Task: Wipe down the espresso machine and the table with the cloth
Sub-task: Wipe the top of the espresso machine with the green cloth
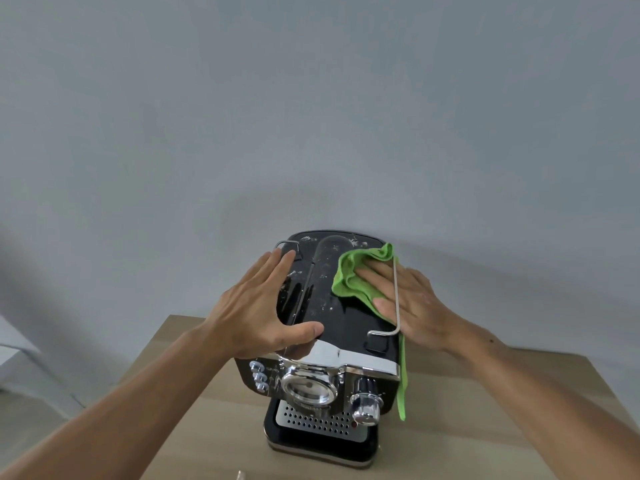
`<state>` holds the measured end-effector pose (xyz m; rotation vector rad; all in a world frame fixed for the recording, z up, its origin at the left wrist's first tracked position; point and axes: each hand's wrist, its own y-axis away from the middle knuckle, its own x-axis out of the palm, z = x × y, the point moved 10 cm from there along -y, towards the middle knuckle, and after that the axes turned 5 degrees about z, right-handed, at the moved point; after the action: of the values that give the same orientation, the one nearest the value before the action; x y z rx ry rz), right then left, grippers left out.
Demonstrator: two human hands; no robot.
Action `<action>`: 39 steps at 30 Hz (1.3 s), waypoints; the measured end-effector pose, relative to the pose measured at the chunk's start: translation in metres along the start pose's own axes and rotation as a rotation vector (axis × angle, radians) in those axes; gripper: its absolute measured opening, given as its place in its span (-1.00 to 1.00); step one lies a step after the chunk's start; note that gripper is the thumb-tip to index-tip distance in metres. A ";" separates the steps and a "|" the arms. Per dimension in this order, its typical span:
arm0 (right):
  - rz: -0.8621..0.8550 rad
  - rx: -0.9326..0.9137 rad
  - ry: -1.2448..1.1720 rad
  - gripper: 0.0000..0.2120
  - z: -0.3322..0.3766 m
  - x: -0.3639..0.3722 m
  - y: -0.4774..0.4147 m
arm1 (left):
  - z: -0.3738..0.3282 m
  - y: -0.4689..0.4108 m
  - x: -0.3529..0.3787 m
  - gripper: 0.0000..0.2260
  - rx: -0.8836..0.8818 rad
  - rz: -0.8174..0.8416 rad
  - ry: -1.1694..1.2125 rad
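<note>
A black espresso machine [332, 306] with chrome front trim, a round gauge and knobs stands on a light wooden table [450, 410]. White specks dot its glossy top. My left hand [258, 306] lies flat on the machine's top left side, fingers straight, thumb along the front edge. My right hand [405, 299] presses a green cloth [353, 271] onto the top right part with straight fingers that pass under a thin chrome rail. A strip of the cloth hangs down the machine's right side.
A grey wall [311, 116] rises right behind the machine and table. A perforated drip tray [318, 422] sits at the machine's base. The table's left edge drops off to the floor, where a pale piece of furniture [14, 351] stands.
</note>
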<state>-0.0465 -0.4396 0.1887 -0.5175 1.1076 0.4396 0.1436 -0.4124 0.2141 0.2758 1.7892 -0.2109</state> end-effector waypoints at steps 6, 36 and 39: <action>-0.046 -0.034 -0.263 -0.53 0.008 0.007 0.012 | 0.000 0.002 0.001 0.18 0.002 0.002 -0.004; -0.103 -0.222 -0.207 -0.60 0.037 0.011 0.041 | -0.003 0.004 -0.002 0.09 0.003 -0.026 -0.004; -0.120 -0.212 -0.147 -0.58 0.026 -0.002 0.018 | -0.001 0.002 -0.003 0.14 0.005 -0.024 -0.007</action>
<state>-0.0388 -0.4096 0.1962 -0.7229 0.8886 0.4844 0.1434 -0.4106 0.2174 0.2573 1.7859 -0.2334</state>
